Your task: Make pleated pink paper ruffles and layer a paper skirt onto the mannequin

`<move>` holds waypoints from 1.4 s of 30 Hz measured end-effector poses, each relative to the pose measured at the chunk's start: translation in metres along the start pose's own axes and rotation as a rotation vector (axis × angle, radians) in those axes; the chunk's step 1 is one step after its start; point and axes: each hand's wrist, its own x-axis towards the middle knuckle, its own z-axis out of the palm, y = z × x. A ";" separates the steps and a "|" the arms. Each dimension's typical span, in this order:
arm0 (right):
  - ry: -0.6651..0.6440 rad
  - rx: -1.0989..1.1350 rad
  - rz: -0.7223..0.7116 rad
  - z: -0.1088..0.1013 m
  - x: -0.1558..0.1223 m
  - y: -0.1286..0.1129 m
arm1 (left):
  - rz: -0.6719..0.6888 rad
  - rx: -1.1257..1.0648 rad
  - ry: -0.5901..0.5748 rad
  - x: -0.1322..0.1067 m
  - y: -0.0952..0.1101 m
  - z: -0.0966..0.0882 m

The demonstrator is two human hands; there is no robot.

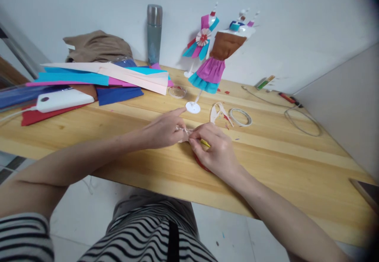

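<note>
In from the near edge of the wooden table (296, 167), with smooth wood stretching right, the left hand (162, 131) and right hand (217, 145) pinch crinkly pink paper (184, 136) between them. A flat, round white base (193, 107) sits just past it.

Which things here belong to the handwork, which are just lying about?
Likely the job:
pale pink piece between left hand and right hand
yellow item, partly hidden
coloured sheets
dressed stands

Probably just lying about:
flask
brown cloth
corded white box

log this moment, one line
left hand: gripping crinkled pale-pink paper; right hand: pinching its right end; beyond: round white stand base
</note>
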 end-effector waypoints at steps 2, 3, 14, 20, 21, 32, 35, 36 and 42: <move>0.015 -0.060 -0.050 0.000 0.000 0.000 | -0.040 0.048 -0.006 0.001 0.003 -0.001; 0.021 -0.083 -0.066 0.000 0.000 0.000 | -0.051 0.077 -0.002 0.001 0.003 0.000; 0.031 0.173 0.161 -0.003 0.000 -0.005 | -0.061 -0.102 0.075 0.001 -0.018 0.010; 0.018 0.549 0.522 -0.005 0.000 0.003 | -0.088 -0.232 0.305 0.009 -0.035 0.003; 0.008 0.678 0.610 -0.005 0.000 0.007 | -0.129 -0.270 0.315 0.010 -0.037 0.000; -0.107 1.258 0.654 -0.016 0.008 0.024 | -0.250 -0.845 -0.062 0.009 -0.039 0.000; -0.161 1.220 0.614 -0.016 0.006 0.024 | -0.065 -0.837 -0.196 0.008 -0.027 -0.004; -0.176 1.208 0.610 -0.015 0.005 0.024 | -0.045 -0.824 -0.244 0.007 -0.024 -0.006; -0.176 1.186 0.623 -0.014 0.004 0.024 | -0.138 -0.793 -0.401 0.005 -0.012 -0.013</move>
